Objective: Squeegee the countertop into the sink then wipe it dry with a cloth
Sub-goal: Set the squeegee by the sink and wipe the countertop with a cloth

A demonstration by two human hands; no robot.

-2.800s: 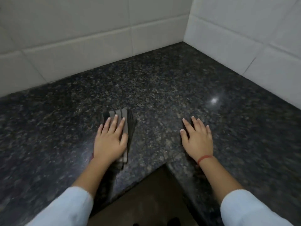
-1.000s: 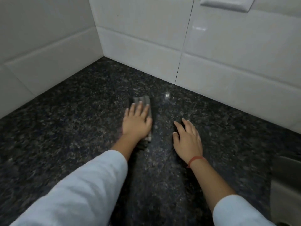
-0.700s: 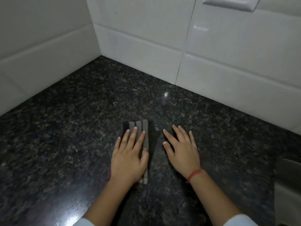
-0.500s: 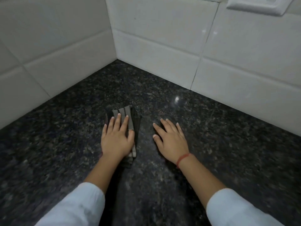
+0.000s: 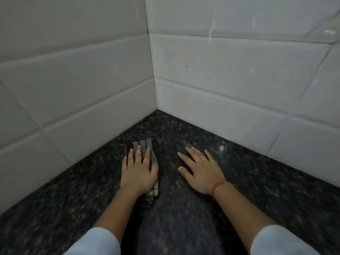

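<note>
Head view: I see the fingers (image 5: pixel 139 153) of the left hand (image 5: pixel 138 173) lying straight and slightly spread, pressed flat on a folded cloth (image 5: pixel 154 157). They hold nothing in a curl; the palm bears down on the fabric. The cloth is grey with darker stripes. Its far end shows past the fingertips and its near end shows under the wrist. It lies on the dark speckled bench (image 5: pixel 257 190), near the inner corner.

The right hand (image 5: pixel 201 173) rests beside it, palm down, directly on the stone. Its fingers are straight and fanned, the thumb out toward the cloth, with a bare strip of bench between the two hands. It grips nothing. A red thread (image 5: pixel 218 186) circles the right wrist.

Both forearms run back toward me and end in pale sleeves, left (image 5: pixel 93 242) and right (image 5: pixel 283 240), at the bottom edge.

Beyond the hands, two walls of large white tiles (image 5: pixel 239 80) meet in a vertical seam and close the bench in on the left and at the back. A small glint of light sits on the stone to the right of the right hand.
</note>
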